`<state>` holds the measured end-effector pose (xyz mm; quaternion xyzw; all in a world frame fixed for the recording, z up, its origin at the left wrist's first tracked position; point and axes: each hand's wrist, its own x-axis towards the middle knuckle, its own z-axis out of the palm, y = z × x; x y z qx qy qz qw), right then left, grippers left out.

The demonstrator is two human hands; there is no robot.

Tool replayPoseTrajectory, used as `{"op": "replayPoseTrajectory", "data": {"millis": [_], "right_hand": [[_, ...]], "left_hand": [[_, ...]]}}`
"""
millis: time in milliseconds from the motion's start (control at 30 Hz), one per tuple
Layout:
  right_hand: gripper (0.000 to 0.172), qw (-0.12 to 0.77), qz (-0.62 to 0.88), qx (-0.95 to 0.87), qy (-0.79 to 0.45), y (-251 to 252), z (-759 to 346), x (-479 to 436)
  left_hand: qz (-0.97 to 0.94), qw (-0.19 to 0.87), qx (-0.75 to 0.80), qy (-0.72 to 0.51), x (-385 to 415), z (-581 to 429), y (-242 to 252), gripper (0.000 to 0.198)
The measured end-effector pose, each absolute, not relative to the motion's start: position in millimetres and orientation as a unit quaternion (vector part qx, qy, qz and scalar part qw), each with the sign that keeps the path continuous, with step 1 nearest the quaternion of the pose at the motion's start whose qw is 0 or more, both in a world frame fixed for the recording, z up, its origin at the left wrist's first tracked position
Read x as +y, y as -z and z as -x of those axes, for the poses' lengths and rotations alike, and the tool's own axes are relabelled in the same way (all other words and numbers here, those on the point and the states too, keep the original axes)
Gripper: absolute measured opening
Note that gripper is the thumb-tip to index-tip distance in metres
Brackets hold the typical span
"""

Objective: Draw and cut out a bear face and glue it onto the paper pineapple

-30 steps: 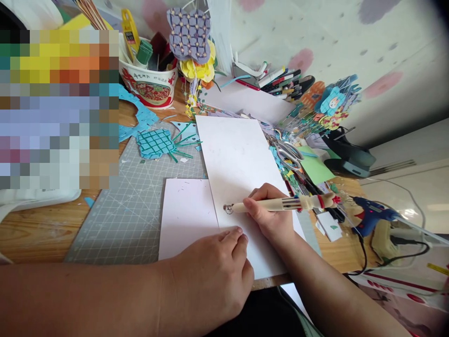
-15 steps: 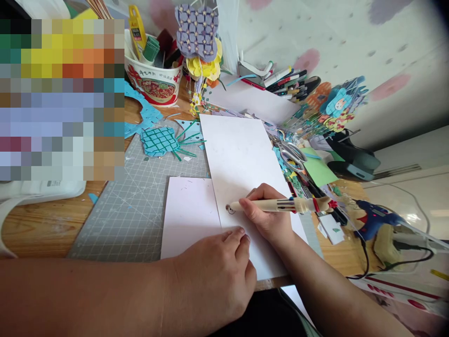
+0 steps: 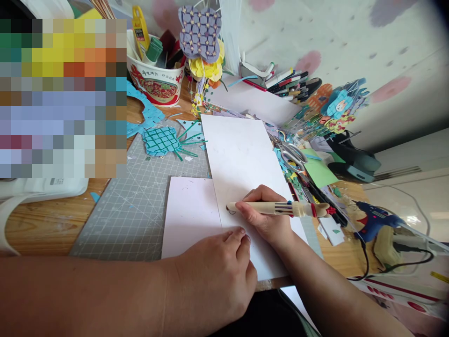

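A white multicolour ballpoint pen (image 3: 271,208) with a red-trimmed end lies pinched in my right hand (image 3: 268,220). Its tip touches a white sheet of paper (image 3: 242,150), where a small round dark mark (image 3: 231,211) shows partly under the tip. My left hand (image 3: 220,269) rests on the lower left of that sheet, fingers laid on the paper and holding nothing. A second white sheet (image 3: 189,210) lies partly beneath the first, on a grey cutting mat (image 3: 129,210).
Blue woven paper (image 3: 161,141) lies at the mat's far side. Behind it stands a noodle tub (image 3: 157,79) of tools. Scissors (image 3: 293,154), paper scraps and a blue glue gun (image 3: 377,217) are on the right. A pixelated block hides the upper left.
The pen tip has shifted slightly left and up over the small mark, and the pen's angle has changed a little. My left hand stays in place.
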<state>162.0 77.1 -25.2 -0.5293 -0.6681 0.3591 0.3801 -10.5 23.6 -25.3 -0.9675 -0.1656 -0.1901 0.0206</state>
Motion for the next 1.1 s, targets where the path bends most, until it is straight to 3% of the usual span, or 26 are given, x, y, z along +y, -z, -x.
{"op": "replayPoseTrajectory", "data": {"millis": [300, 533, 1100], "right_hand": [[0.028, 0.379, 0.516, -0.657, -0.398, 26.8, -166.6, 79.4], [0.028, 0.449, 0.526, -0.611, -0.386, 33.6, -172.0, 79.4], [0.028, 0.395, 0.524, -0.665, -0.357, 26.2, -167.7, 78.5]], "left_hand": [[0.966, 0.023, -0.165, 0.197, 21.6, 12.9, 25.8, 0.019], [0.967, 0.025, -0.163, 0.197, 22.1, 13.2, 26.7, 0.021], [0.966, 0.02, -0.165, 0.196, 24.5, 12.6, 24.5, 0.017]]}}
